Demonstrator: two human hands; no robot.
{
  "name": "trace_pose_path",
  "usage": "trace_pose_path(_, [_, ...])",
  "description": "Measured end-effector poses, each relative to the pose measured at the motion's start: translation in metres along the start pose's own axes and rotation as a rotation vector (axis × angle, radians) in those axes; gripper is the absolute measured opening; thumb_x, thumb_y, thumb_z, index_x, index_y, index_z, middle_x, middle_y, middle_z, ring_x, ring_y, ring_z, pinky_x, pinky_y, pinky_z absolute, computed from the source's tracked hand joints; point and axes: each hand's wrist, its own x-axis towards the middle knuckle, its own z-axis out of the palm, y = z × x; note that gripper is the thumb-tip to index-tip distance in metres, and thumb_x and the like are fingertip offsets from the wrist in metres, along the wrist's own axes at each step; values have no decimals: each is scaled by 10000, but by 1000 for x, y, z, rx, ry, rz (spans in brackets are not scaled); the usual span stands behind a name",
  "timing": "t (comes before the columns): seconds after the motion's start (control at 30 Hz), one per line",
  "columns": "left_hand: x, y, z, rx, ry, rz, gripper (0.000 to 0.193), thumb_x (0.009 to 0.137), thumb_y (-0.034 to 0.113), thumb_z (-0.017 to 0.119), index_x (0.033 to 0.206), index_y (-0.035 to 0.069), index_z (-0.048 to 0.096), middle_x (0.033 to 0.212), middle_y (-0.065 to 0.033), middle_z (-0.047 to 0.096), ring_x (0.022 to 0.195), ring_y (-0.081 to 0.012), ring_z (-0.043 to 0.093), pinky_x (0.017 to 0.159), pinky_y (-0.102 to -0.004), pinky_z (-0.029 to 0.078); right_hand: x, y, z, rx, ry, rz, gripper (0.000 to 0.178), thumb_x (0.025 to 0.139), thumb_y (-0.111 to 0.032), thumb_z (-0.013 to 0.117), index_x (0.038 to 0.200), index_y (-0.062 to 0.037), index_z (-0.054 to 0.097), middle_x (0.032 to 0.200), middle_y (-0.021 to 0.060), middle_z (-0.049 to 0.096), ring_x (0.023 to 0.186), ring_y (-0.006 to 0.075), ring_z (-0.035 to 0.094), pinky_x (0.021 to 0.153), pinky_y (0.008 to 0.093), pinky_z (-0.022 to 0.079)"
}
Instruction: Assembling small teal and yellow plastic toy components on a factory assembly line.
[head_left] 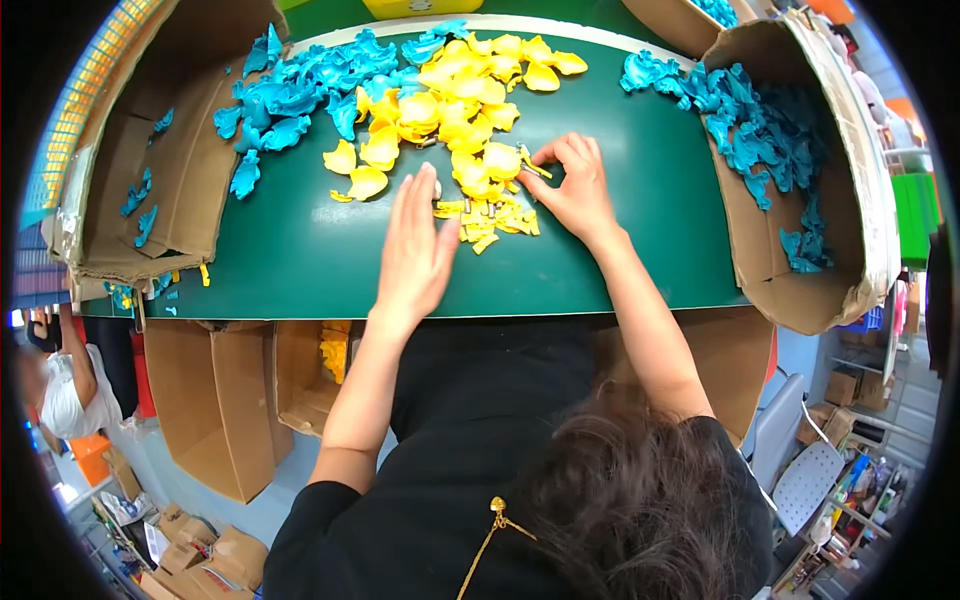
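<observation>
Head view looks straight down on a green worktop [300, 260] with a person in black leaning over it. Left hand [415, 245] lies flat, fingers stretched out and loose, nothing in its grip, just beside a little heap of small yellow bits [490, 215]. Right hand [572, 185] is curled at the far edge of that heap, fingertips pinched on a small yellow piece [530, 163]. Behind them sits a big pile of yellow petals [460, 90], with blue petals [300, 95] to its left. Cardboard boxes flank both ends, the right box [850, 150] holding more blue ones.
</observation>
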Motion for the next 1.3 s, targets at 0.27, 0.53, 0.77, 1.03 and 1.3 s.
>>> trace_pose_path(0.27, [13,-10,-20,139,76,108,318,832,-51,670,1133,33,613,1072,-144,599,1011,-330,608,854,-404,510,10,2,-7,86,-15,9,125,819,-139,755,901,-66,694,831,52,628,926,257,546,828,370,462])
trace_pose_path(0.53, [131,1,-56,-74,199,157,161,881,50,688,1024,8,628,925,-90,683,857,-184,670,785,-300,536,3,9,-18,41,-73,11,131,782,-84,759,883,-56,681,826,70,610,897,281,543,823,373,468])
trace_pose_path(0.77, [357,-112,-67,252,377,-10,252,860,271,685,1019,75,701,911,-118,735,908,-335,692,816,-436,532,3,10,-14,158,-44,60,102,852,-105,720,887,-48,644,883,83,633,927,296,559,824,391,477])
trace_pose_path(1.03, [300,-89,-39,243,473,372,244,916,224,643,1104,80,699,1130,-122,687,1083,-324,604,982,-392,433,7,34,-37,572,-95,469,211,898,-168,714,1069,-44,728,932,60,681,858,137,610,767,273,495])
trace_pose_path(1.3, [96,-9,-64,104,-276,465,261,808,-29,624,1047,71,655,1071,-77,649,1035,-285,584,939,-411,462,-84,-9,-155,383,-788,223,96,773,-109,747,863,-77,761,866,51,708,837,207,641,781,333,493])
